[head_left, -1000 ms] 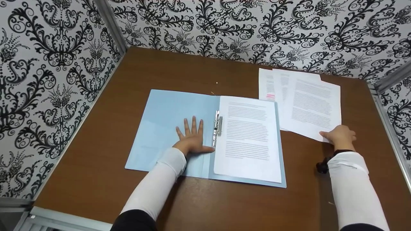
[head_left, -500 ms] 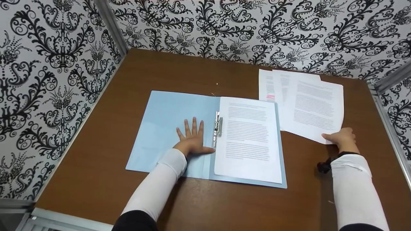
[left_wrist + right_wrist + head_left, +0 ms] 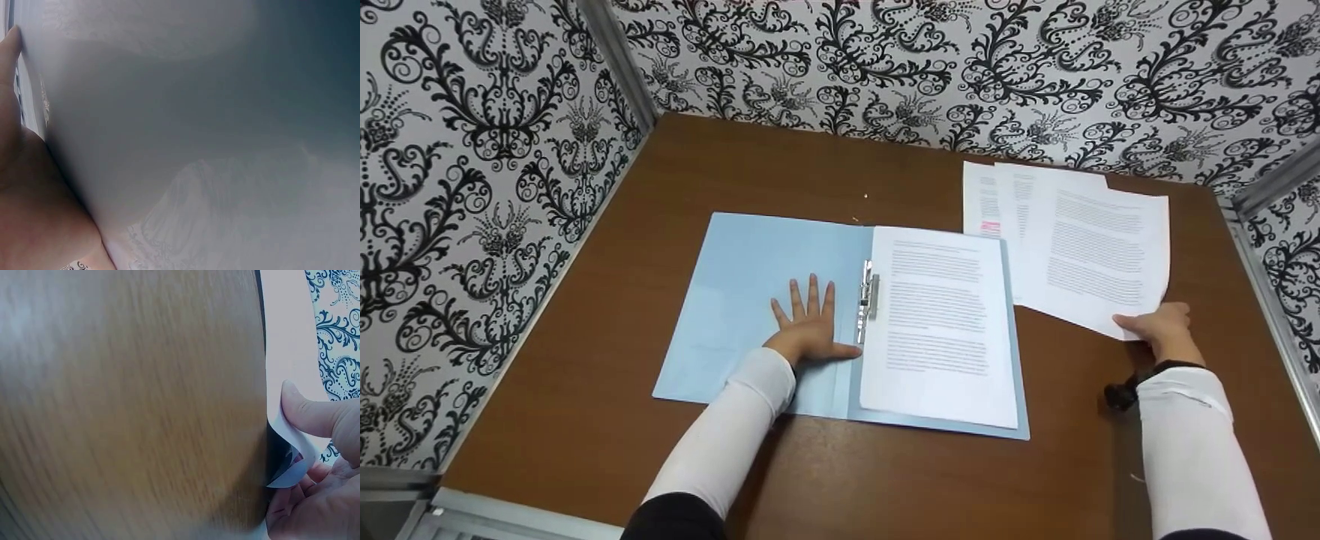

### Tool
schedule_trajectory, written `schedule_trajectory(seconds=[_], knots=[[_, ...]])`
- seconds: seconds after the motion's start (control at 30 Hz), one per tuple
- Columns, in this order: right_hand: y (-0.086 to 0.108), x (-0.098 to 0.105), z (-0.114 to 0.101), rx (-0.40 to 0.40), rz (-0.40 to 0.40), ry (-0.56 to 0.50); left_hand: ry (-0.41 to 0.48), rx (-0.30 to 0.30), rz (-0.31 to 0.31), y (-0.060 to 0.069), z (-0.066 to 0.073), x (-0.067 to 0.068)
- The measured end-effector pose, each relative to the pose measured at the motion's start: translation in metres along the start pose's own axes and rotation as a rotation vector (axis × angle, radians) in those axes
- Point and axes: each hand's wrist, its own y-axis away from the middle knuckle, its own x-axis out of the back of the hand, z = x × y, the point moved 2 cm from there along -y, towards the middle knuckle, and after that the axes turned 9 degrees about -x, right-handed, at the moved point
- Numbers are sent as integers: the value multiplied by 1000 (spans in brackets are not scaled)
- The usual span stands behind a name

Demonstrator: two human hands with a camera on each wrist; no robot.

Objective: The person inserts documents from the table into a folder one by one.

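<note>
An open blue folder (image 3: pixel 765 262) lies mid-table, printed sheets (image 3: pixel 937 315) on its right side beside a metal clip (image 3: pixel 868 300). My left hand (image 3: pixel 808 334) rests with spread, straight fingers on the bare left cover, thumb tip near the clip's lower end. In the left wrist view, the hand (image 3: pixel 39 202) lies against the glossy cover (image 3: pixel 140 112). At the right, my right hand (image 3: pixel 1162 330) pinches the near right corner of the top loose sheet (image 3: pixel 1099 255). The right wrist view shows the hand's (image 3: pixel 320 455) thumb on the curled paper (image 3: pixel 289 337), fingers beneath.
Two more loose sheets (image 3: pixel 979 196) lie partly under the top one, the lowest with pink print; they reach the folder's right edge. The brown table (image 3: pixel 607 315) is bordered by patterned walls (image 3: pixel 810 60) behind and at the sides.
The top loose sheet's near right corner has shifted slightly right and toward me, along with my right hand. My left hand and the folder stay put.
</note>
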Motion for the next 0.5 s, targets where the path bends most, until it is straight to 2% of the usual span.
schedule_trajectory(seconds=[0.17,0.3,0.5], knots=[[-3,0,5,29,-41,-26,10,-3,1,0,-2,-1],[-5,-2,8,61,-45,-42,15,-4,3,0,-2,-2],[-2,1,13,114,-51,-9,11,-6,9,0,-3,-4]])
